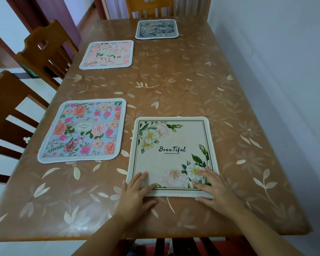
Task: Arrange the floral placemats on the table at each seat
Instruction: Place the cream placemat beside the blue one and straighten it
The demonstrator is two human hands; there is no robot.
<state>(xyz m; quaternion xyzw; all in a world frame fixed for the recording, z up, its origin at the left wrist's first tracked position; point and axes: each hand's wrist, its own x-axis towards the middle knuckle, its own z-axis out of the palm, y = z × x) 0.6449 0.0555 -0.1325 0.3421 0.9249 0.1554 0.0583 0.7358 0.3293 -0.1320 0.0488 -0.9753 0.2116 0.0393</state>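
Your left hand (pixel 135 193) and right hand (pixel 213 189) lie flat, fingers spread, pressing the near corners of the cream "Beautiful" placemat (pixel 171 156), gripping nothing. The mat extends straight away from both palms; each hand is equally near, so you probably just square it.

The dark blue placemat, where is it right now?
In the head view, the dark blue placemat lies at the table's far end, before the far chair, beyond and right of the pink placemat.
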